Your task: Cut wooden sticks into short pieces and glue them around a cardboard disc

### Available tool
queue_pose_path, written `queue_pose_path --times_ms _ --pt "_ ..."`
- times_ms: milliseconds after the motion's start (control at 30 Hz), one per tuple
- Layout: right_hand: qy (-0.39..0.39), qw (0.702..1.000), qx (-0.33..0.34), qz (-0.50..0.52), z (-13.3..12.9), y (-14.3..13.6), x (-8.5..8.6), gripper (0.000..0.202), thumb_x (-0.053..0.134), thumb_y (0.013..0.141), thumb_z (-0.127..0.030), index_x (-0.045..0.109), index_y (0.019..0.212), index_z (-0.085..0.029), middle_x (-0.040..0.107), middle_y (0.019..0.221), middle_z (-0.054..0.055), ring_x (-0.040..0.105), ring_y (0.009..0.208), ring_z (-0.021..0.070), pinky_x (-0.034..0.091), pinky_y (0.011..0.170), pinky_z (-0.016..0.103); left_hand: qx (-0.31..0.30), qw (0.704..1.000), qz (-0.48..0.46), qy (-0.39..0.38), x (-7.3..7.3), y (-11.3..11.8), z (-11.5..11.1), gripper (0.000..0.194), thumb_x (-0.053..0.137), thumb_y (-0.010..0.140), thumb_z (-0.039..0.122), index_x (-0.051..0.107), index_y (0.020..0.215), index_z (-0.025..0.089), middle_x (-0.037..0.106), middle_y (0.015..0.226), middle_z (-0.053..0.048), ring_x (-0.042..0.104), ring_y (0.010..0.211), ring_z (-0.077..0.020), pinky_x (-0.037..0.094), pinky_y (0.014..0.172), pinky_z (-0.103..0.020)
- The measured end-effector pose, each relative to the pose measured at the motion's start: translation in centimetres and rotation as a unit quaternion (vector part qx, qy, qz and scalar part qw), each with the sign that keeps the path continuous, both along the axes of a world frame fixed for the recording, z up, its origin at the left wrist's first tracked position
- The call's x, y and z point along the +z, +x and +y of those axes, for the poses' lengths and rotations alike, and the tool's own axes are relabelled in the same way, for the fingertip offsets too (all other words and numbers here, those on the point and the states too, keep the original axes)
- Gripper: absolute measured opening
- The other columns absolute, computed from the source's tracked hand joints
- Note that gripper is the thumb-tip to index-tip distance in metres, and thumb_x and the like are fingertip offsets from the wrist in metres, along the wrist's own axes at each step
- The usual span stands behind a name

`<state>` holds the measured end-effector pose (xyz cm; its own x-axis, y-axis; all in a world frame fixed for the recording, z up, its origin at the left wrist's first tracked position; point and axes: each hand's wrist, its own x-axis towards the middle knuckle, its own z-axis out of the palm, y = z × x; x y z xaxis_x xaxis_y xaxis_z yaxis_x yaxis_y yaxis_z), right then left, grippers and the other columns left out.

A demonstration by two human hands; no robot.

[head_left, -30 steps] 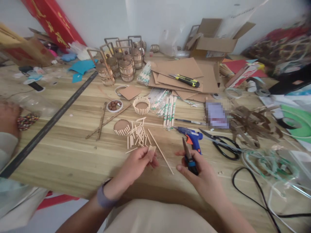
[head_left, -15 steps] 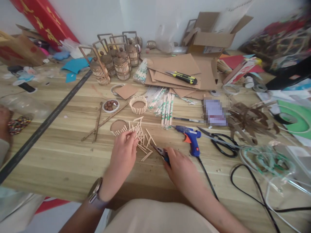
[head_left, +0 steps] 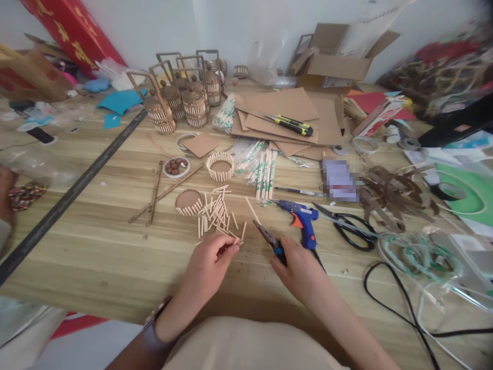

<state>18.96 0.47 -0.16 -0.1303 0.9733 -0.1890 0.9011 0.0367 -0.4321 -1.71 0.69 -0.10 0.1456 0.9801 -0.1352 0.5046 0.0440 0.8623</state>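
Observation:
My left hand (head_left: 211, 259) pinches a short wooden stick (head_left: 243, 232) at the near edge of a pile of cut sticks (head_left: 216, 210). To its right, my right hand (head_left: 298, 262) is closed around a pair of pliers (head_left: 270, 239), whose jaws point up and left toward a longer stick (head_left: 252, 210) on the table. Behind the pile sit a round cardboard base partly ringed with sticks (head_left: 189, 203) and another with a full ring of upright sticks (head_left: 220, 167). A blue glue gun (head_left: 304, 221) lies right of the pliers.
Black scissors (head_left: 356, 230), a pen (head_left: 298, 191) and wrapped sticks (head_left: 265, 174) lie beyond my hands. Cardboard sheets (head_left: 277, 110) with cutters and several small lanterns (head_left: 194, 108) stand farther back. A dark bar (head_left: 77, 190) crosses the left side. Another person's hand (head_left: 5, 185) shows far left.
My left hand has moved right and nearer, off the middle of the pile, and now has a stick. My right hand and the pliers have shifted slightly right.

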Motion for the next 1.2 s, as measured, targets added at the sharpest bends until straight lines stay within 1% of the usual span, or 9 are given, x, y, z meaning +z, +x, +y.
queue_pose_path --times_ms 100,200,400,500,667,833,933,1033,1200 --pt "-0.05 0.987 -0.012 0.153 0.4 0.7 1.4 0.009 0.048 0.078 -0.02 0.047 0.07 -0.024 0.057 0.062 -0.002 0.052 0.056 0.0155 0.038 0.053 0.026 -0.047 0.988 -0.09 -0.119 0.1 1.0 0.2 0.025 0.056 0.088 0.041 0.068 0.082 0.02 0.072 0.084 -0.003 0.063 0.082 -0.0207 0.046 0.075 -0.029" --pt "-0.11 0.944 -0.043 0.307 0.7 0.3 2.2 0.009 0.05 0.079 -0.027 0.05 0.071 -0.024 0.052 0.059 -0.005 0.05 0.056 0.0137 0.039 0.05 0.024 -0.092 0.964 -0.161 -0.193 -0.1 2.1 0.3 0.03 0.057 0.086 0.045 0.071 0.084 0.019 0.074 0.087 -0.003 0.063 0.085 -0.021 0.044 0.077 -0.03" --pt "-0.145 0.867 -0.132 0.459 0.4 -1.5 1.1 0.014 0.056 0.079 -0.036 0.051 0.079 -0.023 0.054 0.062 -0.005 0.055 0.055 0.0133 0.044 0.053 0.025 -0.091 0.932 -0.253 -0.243 0.0 3.5 0.6 0.034 0.063 0.079 0.05 0.071 0.082 0.017 0.07 0.076 -0.003 0.059 0.076 -0.0189 0.041 0.073 -0.029" --pt "-0.122 0.874 -0.132 0.452 0.3 -1.7 0.7 0.017 0.057 0.08 -0.039 0.051 0.081 -0.023 0.054 0.062 -0.005 0.055 0.056 0.0137 0.045 0.055 0.026 -0.074 0.932 -0.258 -0.244 -0.1 3.6 0.6 0.036 0.066 0.077 0.053 0.07 0.079 0.017 0.069 0.072 -0.002 0.057 0.075 -0.0185 0.039 0.074 -0.029" --pt "-0.079 0.915 -0.088 0.386 0.1 -1.2 0.5 0.021 0.054 0.086 -0.041 0.052 0.092 -0.021 0.062 0.068 -0.001 0.061 0.064 0.0178 0.049 0.065 0.031 -0.064 0.933 -0.267 -0.234 -0.7 3.4 0.6 0.036 0.065 0.081 0.052 0.067 0.072 0.017 0.064 0.069 0.0 0.052 0.07 -0.0153 0.037 0.071 -0.027" --pt "0.019 0.957 -0.067 0.282 -0.9 -0.8 -0.3 0.039 0.071 0.075 -0.036 0.058 0.108 -0.02 0.067 0.093 0.006 0.065 0.087 0.0242 0.052 0.077 0.035 0.011 0.883 -0.371 -0.288 -0.9 3.5 1.0 0.04 0.076 0.072 0.054 0.064 0.078 0.017 0.062 0.07 0.001 0.056 0.069 -0.0144 0.043 0.07 -0.027" --pt "0.08 0.963 -0.017 0.257 -1.4 -0.9 -0.9 0.035 0.071 0.076 -0.026 0.059 0.109 -0.021 0.066 0.097 0.007 0.065 0.091 0.0245 0.052 0.079 0.036 0.017 0.869 -0.396 -0.296 -1.0 3.7 1.0 0.043 0.078 0.07 0.054 0.065 0.083 0.015 0.066 0.074 -0.002 0.061 0.073 -0.017 0.046 0.07 -0.028" --pt "0.138 0.962 -0.018 0.235 -1.5 -1.1 -1.4 0.029 0.067 0.079 -0.025 0.058 0.107 -0.02 0.064 0.093 0.006 0.064 0.086 0.0236 0.052 0.074 0.034 0.013 0.863 -0.416 -0.286 -1.3 4.0 0.7 0.041 0.075 0.074 0.053 0.065 0.081 0.015 0.068 0.075 -0.004 0.064 0.077 -0.0187 0.047 0.077 -0.03" --pt "0.131 0.96 -0.03 0.245 -1.5 -1.2 -1.2 0.027 0.065 0.08 -0.028 0.058 0.104 -0.021 0.064 0.092 0.006 0.063 0.084 0.0233 0.051 0.072 0.034 0.006 0.866 -0.42 -0.271 -1.4 4.1 0.3 0.039 0.073 0.077 0.053 0.064 0.077 0.016 0.069 0.075 -0.004 0.066 0.081 -0.0202 0.046 0.083 -0.032"
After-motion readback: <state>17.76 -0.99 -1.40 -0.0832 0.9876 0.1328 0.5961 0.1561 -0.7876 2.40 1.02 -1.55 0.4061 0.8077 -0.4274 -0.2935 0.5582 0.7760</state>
